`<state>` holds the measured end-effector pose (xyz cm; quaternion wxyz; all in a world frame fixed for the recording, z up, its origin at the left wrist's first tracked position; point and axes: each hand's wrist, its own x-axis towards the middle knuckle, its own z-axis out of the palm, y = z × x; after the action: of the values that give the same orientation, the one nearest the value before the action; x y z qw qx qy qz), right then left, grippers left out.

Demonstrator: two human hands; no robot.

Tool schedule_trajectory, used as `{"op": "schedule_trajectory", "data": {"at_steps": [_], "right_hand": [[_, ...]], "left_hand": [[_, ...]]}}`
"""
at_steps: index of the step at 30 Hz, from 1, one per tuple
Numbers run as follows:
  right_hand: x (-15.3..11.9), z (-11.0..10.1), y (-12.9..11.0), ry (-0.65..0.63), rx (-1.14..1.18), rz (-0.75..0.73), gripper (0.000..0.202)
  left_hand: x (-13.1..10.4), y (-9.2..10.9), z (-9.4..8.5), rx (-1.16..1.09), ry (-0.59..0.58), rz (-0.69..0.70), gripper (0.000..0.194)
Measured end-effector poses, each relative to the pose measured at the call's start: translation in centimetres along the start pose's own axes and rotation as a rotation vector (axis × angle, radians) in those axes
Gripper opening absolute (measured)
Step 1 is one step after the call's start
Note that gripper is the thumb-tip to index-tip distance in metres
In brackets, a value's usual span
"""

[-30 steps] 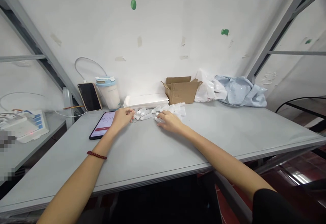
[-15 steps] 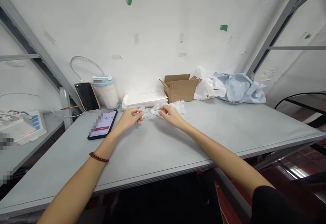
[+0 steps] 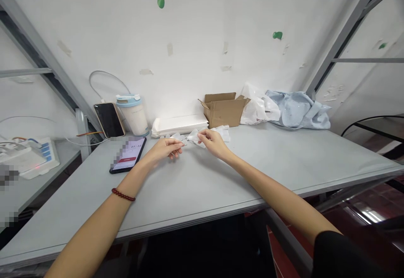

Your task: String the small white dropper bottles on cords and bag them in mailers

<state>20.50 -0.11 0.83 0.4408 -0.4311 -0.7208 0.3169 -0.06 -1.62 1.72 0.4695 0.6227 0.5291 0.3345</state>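
Over the grey desk (image 3: 202, 181), my left hand (image 3: 167, 148) is closed in a pinch between thumb and forefinger, the other fingers curled. A thin, pale bit shows at its fingertips, too small to name. My right hand (image 3: 214, 142) faces it with thumb and forefinger pressed together. What those fingers hold, if anything, is hidden against crumpled translucent white pieces (image 3: 224, 133), which lie behind and beside the hand. More such pale pieces lie between the two hands, just in front of a flat white stack (image 3: 181, 123).
Behind the hands stands an open cardboard box (image 3: 225, 111), with a white plastic bag (image 3: 257, 107) and light-blue cloth (image 3: 298, 108) to its right. At left are a lit phone (image 3: 128, 156), a propped dark-screened phone (image 3: 109, 118), a tumbler (image 3: 133, 114) and a power strip (image 3: 39, 156).
My left hand has shifted slightly right, towards my right hand, and a pale piece at its fingertips no longer shows as broadly. My right hand has hardly moved.
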Motion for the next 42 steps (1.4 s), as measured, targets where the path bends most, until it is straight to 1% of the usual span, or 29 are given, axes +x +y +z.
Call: {"op": "schedule_trajectory", "data": {"at_steps": [6,10,14,19,27,38,42], "right_hand": [[-0.3,0.03,-0.25,-0.058,-0.003,-0.008,0.023],[-0.36,0.17,-0.23,-0.085,-0.007,-0.032,0.023],[-0.27,0.2,-0.01,-0.065,-0.021,-0.05,0.024],[-0.24,0.19,0.13,-0.051,-0.016,-0.026,0.025],[-0.26,0.23,0.06,-0.054,-0.03,-0.036,0.026],[-0.28,0.21,0.03,-0.028,-0.029,-0.062,0.026],[-0.29,0.19,-0.04,-0.033,-0.042,-0.051,0.026]], "left_hand": [[-0.15,0.31,0.38,-0.111,0.032,-0.006,0.034],[-0.07,0.1,0.45,-0.168,0.004,-0.02,0.033],[-0.21,0.23,0.57,-0.182,-0.016,-0.021,0.032],[-0.32,0.52,0.64,-0.192,-0.008,-0.031,0.029],[-0.08,0.05,0.42,-0.244,-0.022,-0.034,0.026],[-0.02,-0.02,0.39,-0.219,-0.016,-0.023,0.028],[-0.02,0.02,0.33,-0.218,-0.012,-0.021,0.029]]}}
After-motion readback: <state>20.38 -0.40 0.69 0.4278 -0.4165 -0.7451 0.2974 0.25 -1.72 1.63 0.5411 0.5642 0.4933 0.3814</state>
